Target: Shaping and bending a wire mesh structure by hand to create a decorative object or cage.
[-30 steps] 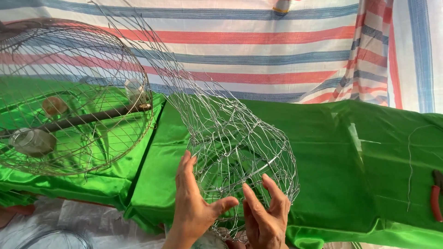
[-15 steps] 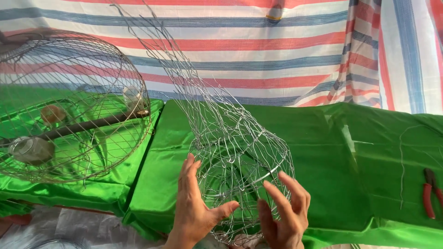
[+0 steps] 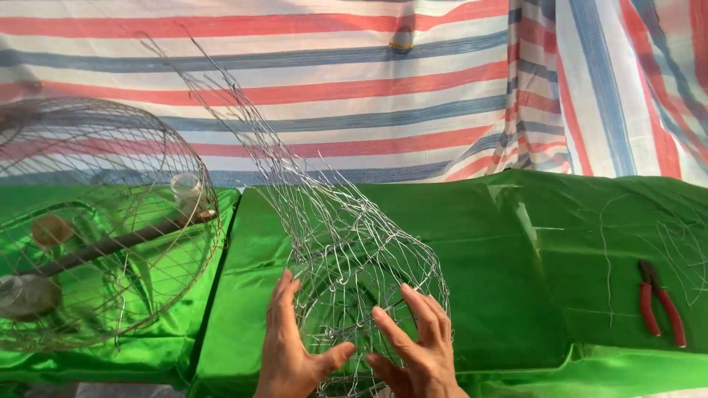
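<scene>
At the near edge of the green-draped table (image 3: 516, 243) I have the wire mesh basket (image 3: 354, 265) standing right in front of me, its rounded body between my two hands. My left hand (image 3: 291, 346) lies flat against the basket's left flank, fingers spread and pointing up, thumb hooked in toward the middle. My right hand (image 3: 417, 343) presses the right flank the same way, fingers wide, thumb low; neither hand is closed around a wire, both just cup the mesh. The basket's long axis runs from my palms up and away to the far left, where loose unwoven wire ends (image 3: 221, 88) fan out against the striped tarpaulin (image 3: 369, 74). Both hands sit about equally near the body; the left is on the side the loose wires lean toward. Toward the table's left end sits a larger round wire cage (image 3: 103, 221), well apart. Red-handled pliers (image 3: 660, 302) lie near the right edge, well clear of my right hand
</scene>
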